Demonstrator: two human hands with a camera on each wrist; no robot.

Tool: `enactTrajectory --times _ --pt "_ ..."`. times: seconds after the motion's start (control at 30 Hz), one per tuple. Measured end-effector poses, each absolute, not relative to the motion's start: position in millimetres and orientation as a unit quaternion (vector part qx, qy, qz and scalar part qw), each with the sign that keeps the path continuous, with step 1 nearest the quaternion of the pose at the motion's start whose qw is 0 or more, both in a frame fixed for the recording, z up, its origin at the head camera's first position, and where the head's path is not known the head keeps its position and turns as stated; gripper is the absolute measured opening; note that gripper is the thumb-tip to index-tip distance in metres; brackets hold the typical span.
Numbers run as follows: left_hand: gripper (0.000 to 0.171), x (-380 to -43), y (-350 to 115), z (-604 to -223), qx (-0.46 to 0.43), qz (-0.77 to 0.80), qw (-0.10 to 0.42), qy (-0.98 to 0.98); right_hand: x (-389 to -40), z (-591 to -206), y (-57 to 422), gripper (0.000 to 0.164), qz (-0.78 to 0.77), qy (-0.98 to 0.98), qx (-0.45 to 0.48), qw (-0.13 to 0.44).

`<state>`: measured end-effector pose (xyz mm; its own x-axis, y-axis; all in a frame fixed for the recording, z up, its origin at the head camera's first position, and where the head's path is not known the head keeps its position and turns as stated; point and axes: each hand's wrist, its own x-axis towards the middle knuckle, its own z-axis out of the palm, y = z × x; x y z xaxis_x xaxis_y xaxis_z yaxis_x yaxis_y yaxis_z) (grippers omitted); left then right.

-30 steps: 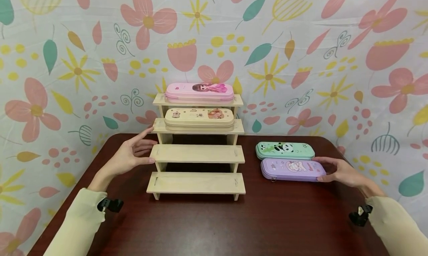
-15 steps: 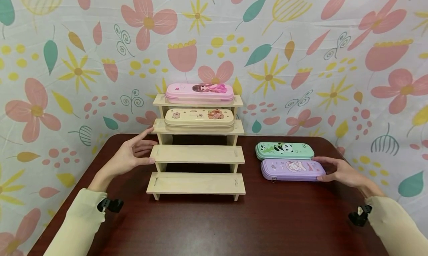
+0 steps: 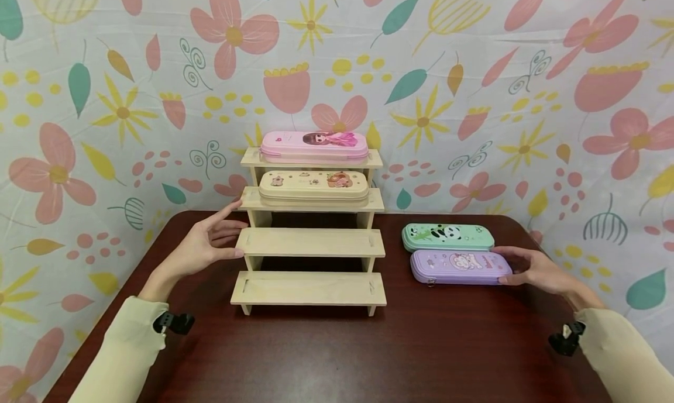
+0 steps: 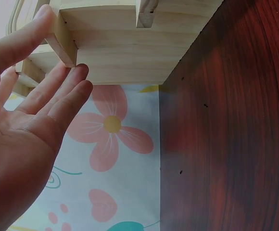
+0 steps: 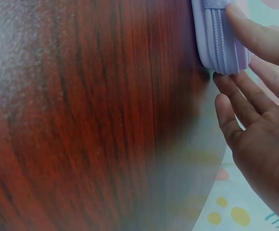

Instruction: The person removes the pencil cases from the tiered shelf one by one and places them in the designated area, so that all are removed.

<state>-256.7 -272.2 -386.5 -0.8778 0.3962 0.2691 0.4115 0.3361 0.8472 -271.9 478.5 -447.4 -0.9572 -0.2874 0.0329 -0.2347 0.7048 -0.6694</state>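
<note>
At the left side of a light wooden four-step display stand (image 3: 310, 242), my left hand (image 3: 197, 248) has its thumb and fairly straight fingertips against the board ends. The left wrist view shows the thumb (image 4: 26, 36) at one edge of a board end and fingertips (image 4: 79, 74) at the other. My right hand (image 3: 542, 271) holds the right end of a purple pencil case (image 3: 458, 267) with a cartoon print, thumb in front and fingers behind. The case lies on the table; its zipped end (image 5: 221, 41) shows in the right wrist view.
A mint-green panda pencil case (image 3: 447, 234) lies right behind the purple one. On the stand, a pink case (image 3: 286, 145) occupies the top step and a cream case (image 3: 295, 186) the second. The dark red-brown table (image 3: 421, 350) backs onto a flowered cloth (image 3: 421, 40).
</note>
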Motion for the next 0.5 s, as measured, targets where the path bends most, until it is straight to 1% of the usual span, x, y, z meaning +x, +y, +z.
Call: enactTrajectory --times 0.5 --pt "0.103 -257.4 -272.6 -387.6 -0.249 -0.522 0.007 -0.816 -269.8 -445.6 476.8 0.071 -0.364 0.919 -0.15 0.03"
